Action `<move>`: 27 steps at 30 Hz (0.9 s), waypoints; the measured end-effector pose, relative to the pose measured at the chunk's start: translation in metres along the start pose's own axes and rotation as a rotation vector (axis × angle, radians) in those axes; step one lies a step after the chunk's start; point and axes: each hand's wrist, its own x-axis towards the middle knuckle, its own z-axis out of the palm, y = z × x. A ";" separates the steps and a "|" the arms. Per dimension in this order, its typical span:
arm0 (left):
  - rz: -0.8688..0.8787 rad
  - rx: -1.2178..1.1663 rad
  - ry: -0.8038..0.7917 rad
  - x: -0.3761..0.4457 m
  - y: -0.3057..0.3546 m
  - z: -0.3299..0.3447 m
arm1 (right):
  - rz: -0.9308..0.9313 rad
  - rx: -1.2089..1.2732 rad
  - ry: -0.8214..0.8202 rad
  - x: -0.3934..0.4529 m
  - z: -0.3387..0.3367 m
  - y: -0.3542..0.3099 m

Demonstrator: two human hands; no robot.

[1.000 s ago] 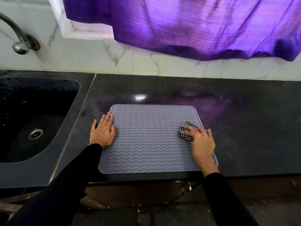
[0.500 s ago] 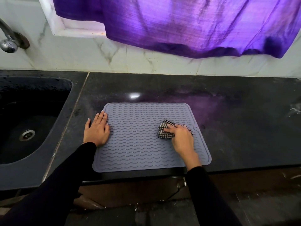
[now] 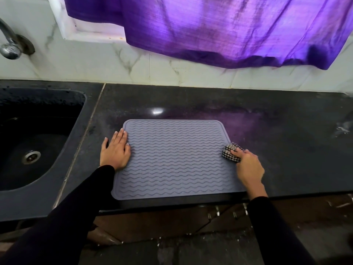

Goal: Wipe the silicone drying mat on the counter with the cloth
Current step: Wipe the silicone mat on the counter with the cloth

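A grey silicone drying mat [image 3: 172,159] with wavy ridges lies on the dark counter [image 3: 277,146], its front edge near the counter's front edge. My left hand [image 3: 114,150] rests flat on the mat's left edge, fingers straight and pointing away from me. My right hand [image 3: 248,165] grips a bunched black-and-white checked cloth [image 3: 230,154] and presses it on the mat's right edge. Part of the cloth is hidden under my fingers.
A dark sink [image 3: 34,142] with a metal drain lies to the left, a tap [image 3: 9,46] above it on the marble wall. A purple curtain [image 3: 229,29] hangs over the back of the counter. Whitish smears [image 3: 342,129] mark the counter at far right.
My right hand swept the cloth leftward to the mat's right-centre, then back out to the right edge. My left hand stayed flat on the mat's left edge.
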 end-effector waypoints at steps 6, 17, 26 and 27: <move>0.010 -0.040 0.012 0.000 0.000 -0.001 | 0.239 0.381 0.060 0.003 -0.016 -0.038; 0.034 -0.053 0.015 -0.002 0.001 -0.005 | -0.393 -0.103 -0.032 -0.042 0.031 -0.030; -0.032 -0.284 -0.108 0.002 0.001 -0.018 | 0.298 0.243 -0.061 -0.012 -0.024 -0.061; -0.041 -0.337 -0.113 0.001 0.000 -0.021 | 0.290 0.358 -0.051 -0.012 -0.022 -0.073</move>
